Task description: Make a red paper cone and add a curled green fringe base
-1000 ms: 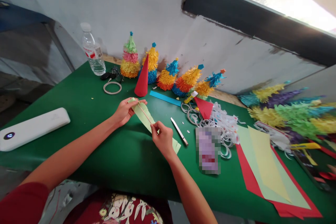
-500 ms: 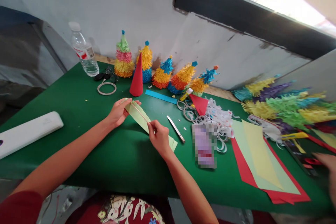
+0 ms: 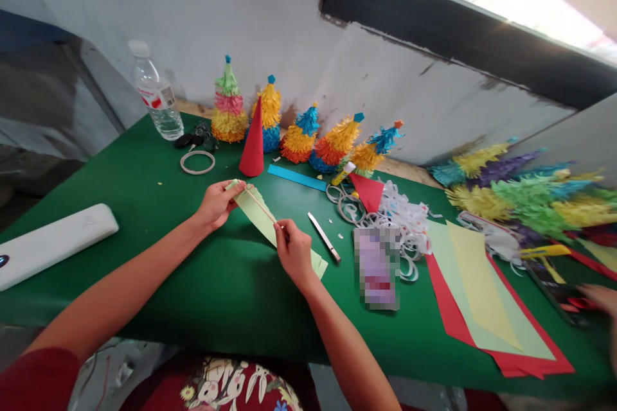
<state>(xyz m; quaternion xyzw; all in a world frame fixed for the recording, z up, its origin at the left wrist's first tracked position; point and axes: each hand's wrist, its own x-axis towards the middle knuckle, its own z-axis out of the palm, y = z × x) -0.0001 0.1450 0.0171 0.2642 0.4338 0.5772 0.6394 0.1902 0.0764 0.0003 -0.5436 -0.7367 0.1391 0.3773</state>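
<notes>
My left hand [image 3: 216, 205] is closed on the upper left end of a light green paper strip [image 3: 258, 215], thumb on top. The strip slants down to the right, and its upper edge looks cut or ruffled near my left thumb. My right hand [image 3: 293, 250] pinches a thin pale stick [image 3: 261, 202], which lies along the strip with its far tip by my left thumb. The strip's lower right end shows beyond my right hand. Just right of that hand, a slim cutter knife [image 3: 324, 237] rests on the table. A red paper cone [image 3: 253, 144] stands beyond my hands.
Several fringed paper trees [image 3: 229, 109] line the wall. A water bottle [image 3: 157, 99] and white case [image 3: 58, 241] are at left. Blue strip [image 3: 296, 178], glue stick [image 3: 343, 173], white paper curls [image 3: 400, 212], blurred-out phone-like item [image 3: 376, 270], coloured sheets [image 3: 482, 289] and another person's hand [image 3: 600, 302] extend rightward.
The stick has shifted slightly along the strip with my right hand, which moved a little right. My left hand keeps its hold. The other person's hand at the far right has moved slightly.
</notes>
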